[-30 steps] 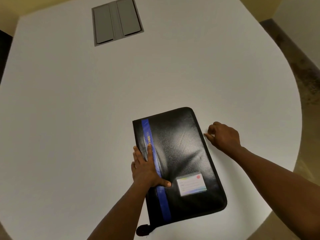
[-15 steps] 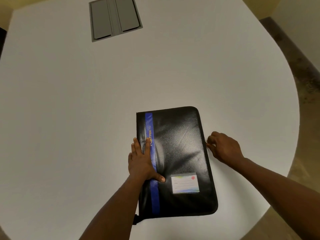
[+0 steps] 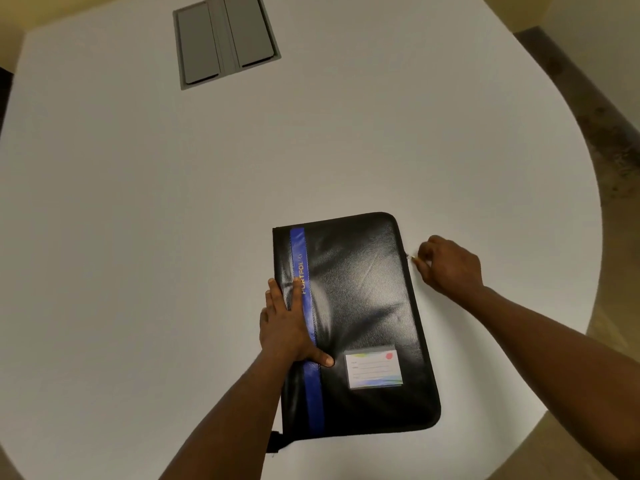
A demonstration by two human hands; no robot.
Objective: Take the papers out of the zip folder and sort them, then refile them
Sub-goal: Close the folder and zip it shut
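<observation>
A black zip folder point(image 3: 360, 306) with a blue stripe and a small label card lies closed and flat on the white table, near its front edge. My left hand point(image 3: 287, 323) presses flat on the folder's left side, fingers straight over the stripe. At the folder's right edge my right hand point(image 3: 446, 265) has its fingers curled, pinching the small metal zip pull point(image 3: 410, 257). No papers are visible.
The white table point(image 3: 173, 220) is rounded and drops off at the right and front. A grey hatch with two lids point(image 3: 225, 39) is set into it at the back. Dark floor shows past the right edge.
The folder has turned to lie straighter under my left hand. My right hand has moved up along the folder's right edge and now pinches the zip pull.
</observation>
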